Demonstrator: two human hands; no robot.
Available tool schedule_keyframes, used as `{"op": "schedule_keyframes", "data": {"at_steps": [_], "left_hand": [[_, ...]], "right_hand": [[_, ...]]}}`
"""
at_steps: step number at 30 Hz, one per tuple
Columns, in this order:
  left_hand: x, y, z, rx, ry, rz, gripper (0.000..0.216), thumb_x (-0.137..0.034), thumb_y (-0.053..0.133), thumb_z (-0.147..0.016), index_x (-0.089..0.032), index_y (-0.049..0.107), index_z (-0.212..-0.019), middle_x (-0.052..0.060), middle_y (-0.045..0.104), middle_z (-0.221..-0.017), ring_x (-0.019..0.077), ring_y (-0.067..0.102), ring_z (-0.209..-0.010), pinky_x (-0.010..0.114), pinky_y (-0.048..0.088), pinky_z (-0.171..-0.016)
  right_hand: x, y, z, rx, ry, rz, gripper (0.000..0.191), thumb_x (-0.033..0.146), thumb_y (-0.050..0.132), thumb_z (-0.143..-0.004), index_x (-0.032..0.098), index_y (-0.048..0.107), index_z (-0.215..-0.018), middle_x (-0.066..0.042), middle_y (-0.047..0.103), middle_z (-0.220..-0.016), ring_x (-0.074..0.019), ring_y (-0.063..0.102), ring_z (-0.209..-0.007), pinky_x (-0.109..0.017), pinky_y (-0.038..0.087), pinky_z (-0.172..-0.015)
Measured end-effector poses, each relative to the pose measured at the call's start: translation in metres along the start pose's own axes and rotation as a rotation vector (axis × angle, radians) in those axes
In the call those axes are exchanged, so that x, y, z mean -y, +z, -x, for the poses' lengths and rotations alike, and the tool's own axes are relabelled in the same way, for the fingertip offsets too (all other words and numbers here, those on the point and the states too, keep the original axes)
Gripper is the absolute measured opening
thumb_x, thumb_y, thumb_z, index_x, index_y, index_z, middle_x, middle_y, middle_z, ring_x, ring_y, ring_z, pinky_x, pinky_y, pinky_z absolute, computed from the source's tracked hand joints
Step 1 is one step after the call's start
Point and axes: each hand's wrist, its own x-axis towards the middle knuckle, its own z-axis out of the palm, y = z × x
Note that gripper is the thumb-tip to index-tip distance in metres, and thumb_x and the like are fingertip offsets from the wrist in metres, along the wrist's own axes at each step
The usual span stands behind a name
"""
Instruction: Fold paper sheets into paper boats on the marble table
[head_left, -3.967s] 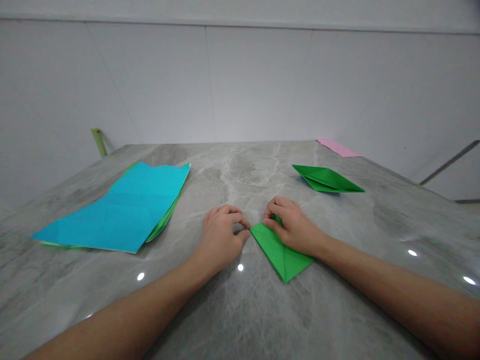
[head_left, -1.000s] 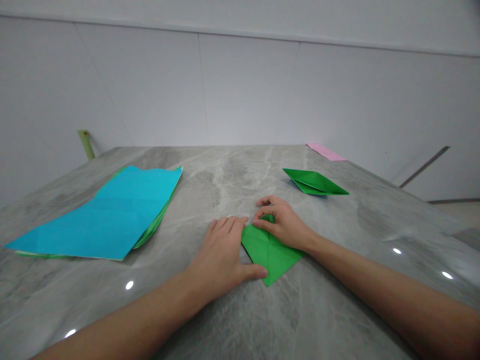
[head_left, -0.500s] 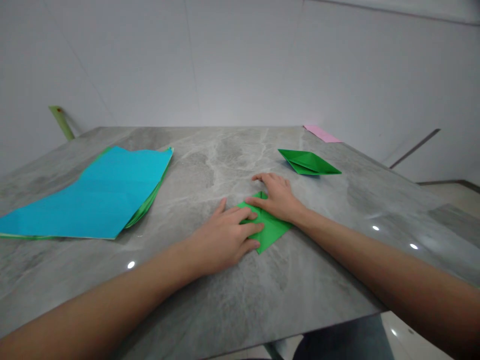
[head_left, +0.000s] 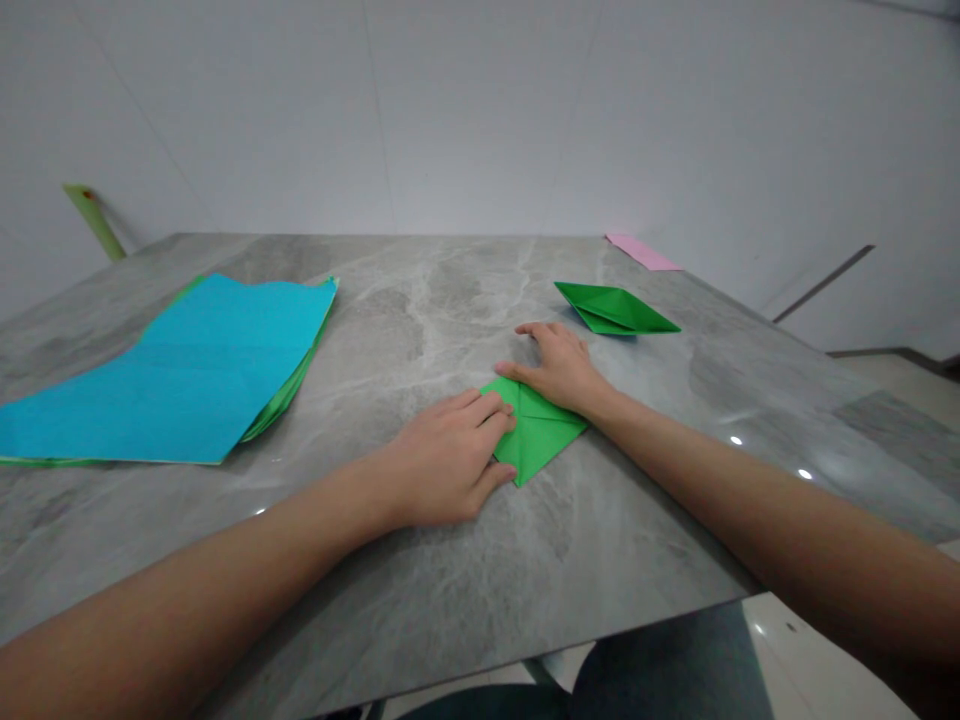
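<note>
Flat on the grey marbled desk [head_left: 600,525], a little right of the middle and well back from the front edge: a creased, folded green paper [head_left: 544,430], with one corner toward the front edge and one crease line down to that corner. Over the left side of it, the left hand [head_left: 450,455], with grip open, fingertips resting on the paper and thumb spread down beside the near corner. At the far side, the right hand [head_left: 555,370], also with loose, open grip, thumb across the far corner and fingers reaching past onto bare desk; right corner of the paper just below the wrist.

Between the near corner and the front edge, a broad stretch of desk for moving. Another wide stretch from the left hand across to the left-hand pile: a blue paper sheet [head_left: 195,370] on top, with green sheets [head_left: 281,408] fanning out beneath along the right side. Beyond the right hand, just apart from the fingers, a boat-shaped green paper [head_left: 622,310], pointed at both ends. Farther still, at the far right corner, along the edge, a pink paper [head_left: 643,252]. Behind the far edge, a pale wall [head_left: 465,120].
</note>
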Motion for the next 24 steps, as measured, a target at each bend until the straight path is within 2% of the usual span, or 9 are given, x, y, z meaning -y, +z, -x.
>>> {"op": "schedule_keyframes", "data": {"at_steps": [4, 8, 13, 17, 21, 24], "left_hand": [[-0.007, 0.004, 0.004, -0.009, -0.005, -0.054, 0.038, -0.031, 0.052, -0.094, -0.004, 0.06, -0.12, 0.018, 0.06, -0.125, 0.0298, 0.057, -0.114, 0.046, 0.045, -0.104], [-0.011, 0.008, 0.008, -0.059, 0.039, -0.131, 0.039, -0.023, 0.042, -0.097, 0.0, 0.059, -0.123, 0.022, 0.058, -0.129, 0.032, 0.052, -0.122, 0.047, 0.044, -0.106], [-0.007, 0.01, 0.011, -0.112, -0.025, 0.037, 0.035, -0.024, 0.046, -0.095, -0.006, 0.063, -0.12, 0.018, 0.062, -0.122, 0.0279, 0.055, -0.119, 0.044, 0.047, -0.104], [-0.007, 0.008, 0.011, -0.105, -0.023, 0.054, 0.035, -0.025, 0.048, -0.094, -0.007, 0.064, -0.118, 0.017, 0.063, -0.122, 0.0281, 0.057, -0.117, 0.044, 0.048, -0.103], [-0.01, 0.006, 0.01, -0.085, 0.012, 0.003, 0.036, -0.022, 0.043, -0.095, -0.005, 0.063, -0.12, 0.018, 0.062, -0.125, 0.0289, 0.057, -0.118, 0.044, 0.048, -0.104], [-0.011, 0.006, 0.01, -0.084, 0.03, 0.01, 0.037, -0.02, 0.042, -0.096, -0.003, 0.063, -0.121, 0.019, 0.062, -0.126, 0.0297, 0.056, -0.119, 0.045, 0.046, -0.106]], "right_hand": [[-0.004, -0.009, 0.002, 0.028, -0.06, -0.016, 0.063, 0.054, 0.07, -0.076, 0.02, 0.058, -0.127, -0.015, 0.059, -0.124, -0.034, 0.053, -0.118, -0.053, 0.038, -0.101], [0.004, -0.02, 0.011, 0.089, -0.067, 0.034, 0.035, 0.048, 0.068, -0.079, 0.019, 0.069, -0.098, -0.013, 0.061, -0.106, -0.0312, 0.057, -0.109, -0.048, 0.041, -0.098], [0.018, -0.025, 0.018, 0.172, -0.002, 0.021, 0.027, 0.036, 0.065, -0.081, 0.016, 0.066, -0.099, -0.013, 0.064, -0.104, -0.0289, 0.06, -0.102, -0.046, 0.042, -0.094], [0.02, -0.026, 0.017, 0.172, 0.047, -0.028, 0.02, 0.032, 0.064, -0.08, 0.017, 0.066, -0.093, -0.012, 0.066, -0.102, -0.0274, 0.061, -0.098, -0.046, 0.043, -0.092], [0.019, -0.023, 0.016, 0.158, 0.061, -0.229, 0.016, 0.029, 0.064, -0.077, 0.018, 0.063, -0.088, -0.009, 0.067, -0.09, -0.0227, 0.062, -0.082, -0.039, 0.048, -0.078], [0.015, -0.021, 0.015, 0.123, 0.091, -0.502, 0.032, 0.023, 0.069, -0.069, 0.018, 0.058, -0.099, -0.004, 0.065, -0.083, -0.0173, 0.06, -0.071, -0.032, 0.048, -0.067]]}}
